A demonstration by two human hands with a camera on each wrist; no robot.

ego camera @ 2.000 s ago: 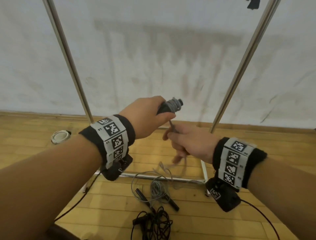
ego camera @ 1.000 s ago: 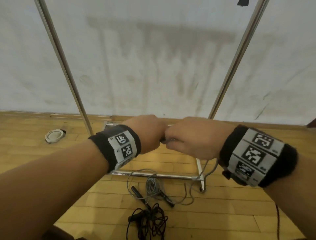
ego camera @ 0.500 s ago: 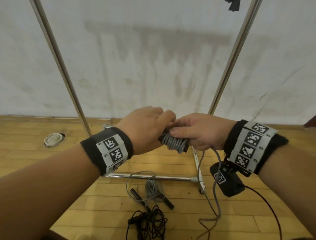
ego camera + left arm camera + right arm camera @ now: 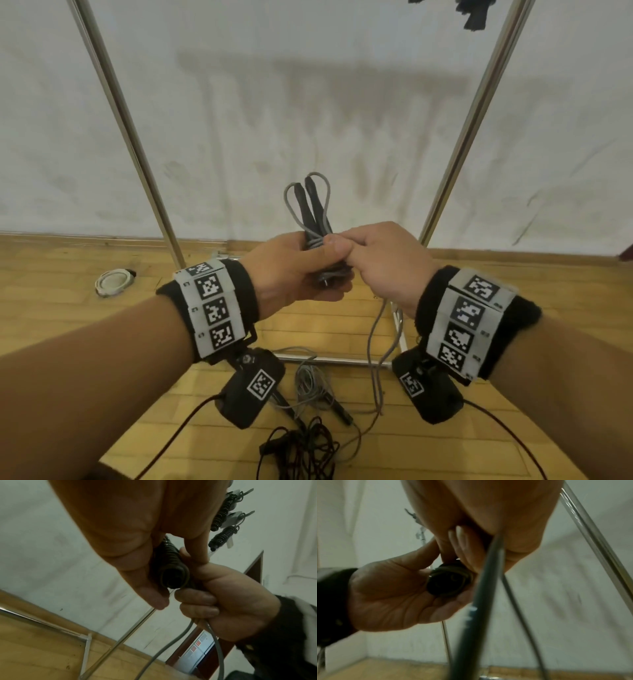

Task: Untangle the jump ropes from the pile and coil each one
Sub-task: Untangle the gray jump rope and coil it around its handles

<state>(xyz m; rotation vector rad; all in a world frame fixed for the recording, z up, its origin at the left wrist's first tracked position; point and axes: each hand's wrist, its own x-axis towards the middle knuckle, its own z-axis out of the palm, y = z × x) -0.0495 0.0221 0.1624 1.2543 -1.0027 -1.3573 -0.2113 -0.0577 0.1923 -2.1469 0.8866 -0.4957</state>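
- Your left hand (image 4: 291,270) is gripping the grey jump rope's handles (image 4: 313,209), which are now pointing upward instead of lying level as they were half a second ago.
- Your right hand (image 4: 380,263) is pinching the cord against the wraps (image 4: 173,566), pressing in closer than before.
- The loose tail (image 4: 375,359) is hanging shorter toward the floor, so this coil is probably nearing its finish.
- The grey rope (image 4: 310,380) and black rope (image 4: 301,448) are still lying tangled on the floor below.
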